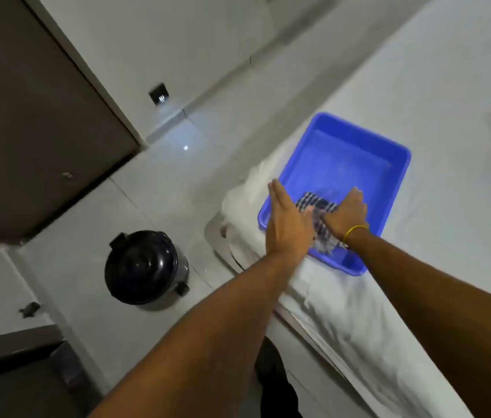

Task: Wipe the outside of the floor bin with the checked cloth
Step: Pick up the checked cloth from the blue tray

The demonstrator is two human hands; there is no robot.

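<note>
The floor bin (143, 267) is small, with a glossy black domed lid, and stands on the pale tiled floor at lower left. The checked cloth (316, 205), dark blue and white, lies in the near corner of a blue plastic tray (401, 173) on the white-sheeted bed. My right hand (346, 211), with a yellow band at the wrist, is down in the tray with its fingers closed on the cloth. My left hand (288, 218) hovers flat over the tray's left rim beside the cloth, fingers straight and together. Both hands are well to the right of the bin.
A dark brown door (27, 116) fills the upper left. A white bed (419, 86) with rumpled sheet runs along the right, its corner close to the bin. A dark cabinet edge (12, 372) sits at lower left. A small dark object (30, 309) lies on the floor.
</note>
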